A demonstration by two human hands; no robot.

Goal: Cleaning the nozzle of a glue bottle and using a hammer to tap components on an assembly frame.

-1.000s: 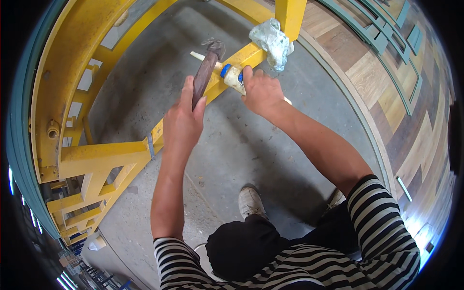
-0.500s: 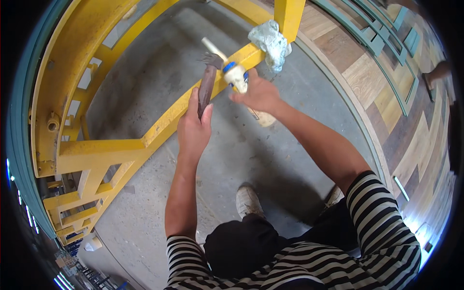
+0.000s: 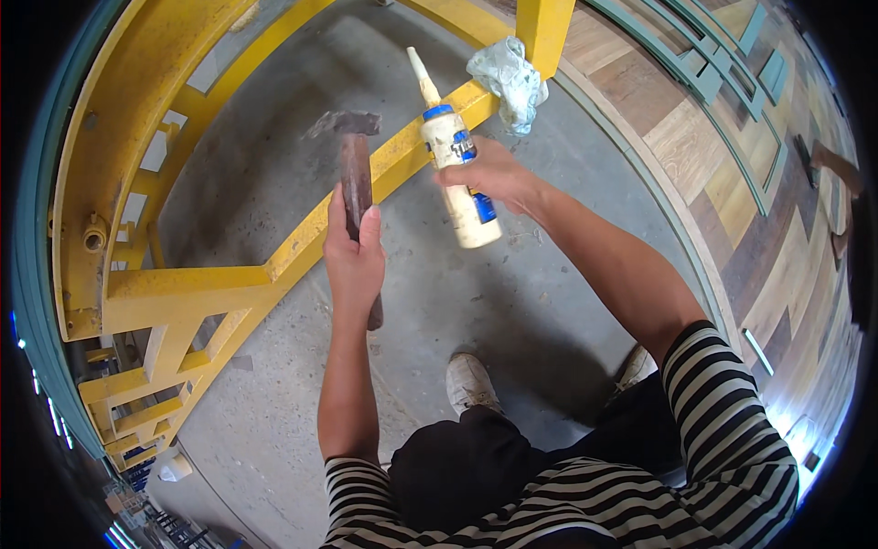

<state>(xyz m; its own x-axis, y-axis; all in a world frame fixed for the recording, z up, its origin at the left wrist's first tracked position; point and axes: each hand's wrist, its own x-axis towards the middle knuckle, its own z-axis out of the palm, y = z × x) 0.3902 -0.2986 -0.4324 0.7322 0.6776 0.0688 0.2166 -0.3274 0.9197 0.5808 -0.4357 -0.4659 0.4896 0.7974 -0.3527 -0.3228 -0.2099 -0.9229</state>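
Note:
My left hand (image 3: 355, 252) is closed round the handle of a claw hammer (image 3: 357, 169), its dark metal head up and its worn reddish-brown handle running down past my wrist. To the right, my right hand (image 3: 494, 176) grips a cream glue bottle (image 3: 462, 206) with a blue collar and a long pale nozzle pointing up and a little left. Hammer and bottle are apart, both held above a yellow metal beam (image 3: 311, 227). Just beyond the bottle, a crumpled pale plastic bag (image 3: 512, 82) hangs over the beam by a yellow post (image 3: 546, 37).
A yellow metal frame (image 3: 183, 284) curves along the left. Grey concrete floor (image 3: 421, 302) lies below, with my shoe (image 3: 472, 382) on it. At the right is a wood-plank surface (image 3: 722, 197) with green frame strips (image 3: 700, 78), and another person's hand (image 3: 834, 169) holds a dark tool.
The hammer and bottle have moved apart. My left hand has shifted left and down with the hammer, now more upright; the bottle has swung upright and shows its side.

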